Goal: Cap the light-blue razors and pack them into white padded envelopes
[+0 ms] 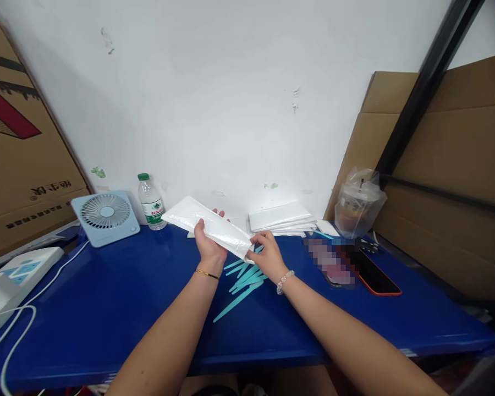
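A white padded mailer [208, 220] is held up above the blue table, slanting down to the right. My left hand [211, 242] grips its middle from below, with the thumb across the front and the fingers behind. At the mailer's lower right end, my right hand [268, 254] pinches the edge near its opening; some of its fingertips are hidden. Below the hands, several teal plastic sticks shaped like knives [239, 301] lie in a loose fan on the table, partly covered by the right hand and the mailer.
Behind the hands is a stack of white mailers [280, 217] by the wall. A blue fan [106, 217], water bottle [152, 203] and power strip [20, 280] are on the left. Phones [379, 273] and a bagged drink cup [355, 206] sit on the right of the blue table [148, 308].
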A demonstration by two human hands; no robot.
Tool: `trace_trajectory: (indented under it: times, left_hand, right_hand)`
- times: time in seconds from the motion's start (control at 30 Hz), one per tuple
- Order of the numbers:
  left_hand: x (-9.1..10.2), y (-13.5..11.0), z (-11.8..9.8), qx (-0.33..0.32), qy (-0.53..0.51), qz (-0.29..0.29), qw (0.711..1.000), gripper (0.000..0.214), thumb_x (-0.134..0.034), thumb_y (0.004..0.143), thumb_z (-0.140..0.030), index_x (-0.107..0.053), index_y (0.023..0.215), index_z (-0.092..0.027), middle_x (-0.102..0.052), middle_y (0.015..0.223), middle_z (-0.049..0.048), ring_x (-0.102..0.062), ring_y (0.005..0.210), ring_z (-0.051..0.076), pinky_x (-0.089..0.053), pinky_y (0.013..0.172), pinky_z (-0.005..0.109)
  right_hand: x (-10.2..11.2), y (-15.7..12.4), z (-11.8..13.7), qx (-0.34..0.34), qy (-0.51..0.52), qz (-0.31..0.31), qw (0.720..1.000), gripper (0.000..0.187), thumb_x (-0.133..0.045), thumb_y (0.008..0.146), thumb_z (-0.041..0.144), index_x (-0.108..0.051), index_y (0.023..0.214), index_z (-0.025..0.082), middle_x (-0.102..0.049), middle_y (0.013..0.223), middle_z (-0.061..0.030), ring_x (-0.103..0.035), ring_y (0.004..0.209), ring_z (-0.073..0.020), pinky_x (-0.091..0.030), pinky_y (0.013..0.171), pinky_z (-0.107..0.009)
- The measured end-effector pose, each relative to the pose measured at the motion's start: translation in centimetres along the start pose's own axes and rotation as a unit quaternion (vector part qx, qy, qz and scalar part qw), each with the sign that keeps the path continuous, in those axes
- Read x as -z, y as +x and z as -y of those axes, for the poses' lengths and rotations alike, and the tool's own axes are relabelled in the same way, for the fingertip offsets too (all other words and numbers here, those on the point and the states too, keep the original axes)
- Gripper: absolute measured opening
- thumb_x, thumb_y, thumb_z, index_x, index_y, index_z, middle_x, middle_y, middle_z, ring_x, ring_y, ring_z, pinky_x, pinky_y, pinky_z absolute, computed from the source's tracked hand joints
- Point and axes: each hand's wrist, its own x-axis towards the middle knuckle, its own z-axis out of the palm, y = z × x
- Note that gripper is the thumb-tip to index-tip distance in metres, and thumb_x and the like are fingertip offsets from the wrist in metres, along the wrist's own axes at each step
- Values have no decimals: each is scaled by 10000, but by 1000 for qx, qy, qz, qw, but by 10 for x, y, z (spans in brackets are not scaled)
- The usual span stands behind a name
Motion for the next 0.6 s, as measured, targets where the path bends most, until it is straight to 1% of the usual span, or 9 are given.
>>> trace_trajectory:
  times: [0.13,0.27,0.37,0.43,0.5,0.53,0.57,0.6]
  left_hand:
    - [1,-1,5,10,-14,-14,1000,398,-396,781,-454,-565,1019,-183,-582,1138,80,-508,1130,256,-471,868,369]
    - [2,-3,11,29,-1,-35,999,412,-380,775,-454,-556,1007,-163,-602,1094,100,-540,1088,260,-483,847,379]
    - [3,2,11,5,30,-70,997,368,-384,776,-407,-546,1003,-167,-619,1045,87,-569,1048,248,-494,827,366]
    - [5,8,3,-32,54,-114,992,308,-392,777,-355,-542,978,-176,-631,999,70,-587,1014,232,-501,816,347]
    - [13,15,-12,-70,82,-176,978,227,-418,768,-287,-536,925,-173,-637,950,60,-601,974,209,-502,814,318]
    - [19,18,-22,-91,94,-208,969,184,-448,752,-236,-529,904,-171,-633,947,56,-604,959,193,-498,823,299]
    - [28,20,-34,-111,110,-229,961,183,-487,724,-181,-519,904,-169,-627,952,51,-606,947,179,-493,835,291]
    - [38,21,-46,-133,136,-243,951,227,-521,689,-131,-506,913,-169,-622,954,46,-608,934,170,-489,845,298]
  right_hand:
    - [1,-1,-1,8,-27,-26,999,180,-670,613,244,-586,762,188,-462,905,-20,-491,818,-168,-413,746,-303]
    - [5,1,-2,50,-101,-12,994,84,-651,624,209,-602,689,190,-507,922,-28,-493,896,-203,-362,778,-330]
    - [14,4,-5,95,-136,-1,986,19,-615,675,202,-607,675,185,-530,923,-39,-497,904,-204,-326,819,-348]
    - [27,8,-9,125,-141,19,982,39,-586,721,201,-607,694,182,-541,916,-41,-506,895,-191,-315,832,-344]
    - [43,12,-14,147,-142,61,977,60,-567,755,201,-605,713,181,-549,907,-33,-519,862,-169,-318,827,-331]
    - [51,14,-17,152,-141,90,974,69,-562,767,200,-607,719,182,-551,908,-28,-524,836,-156,-323,819,-325]
    - [58,16,-21,154,-140,123,970,79,-558,778,201,-611,722,184,-552,915,-23,-528,811,-144,-329,811,-319]
    - [64,17,-25,154,-137,156,966,93,-556,786,207,-617,719,186,-553,930,-21,-531,796,-135,-337,803,-314]
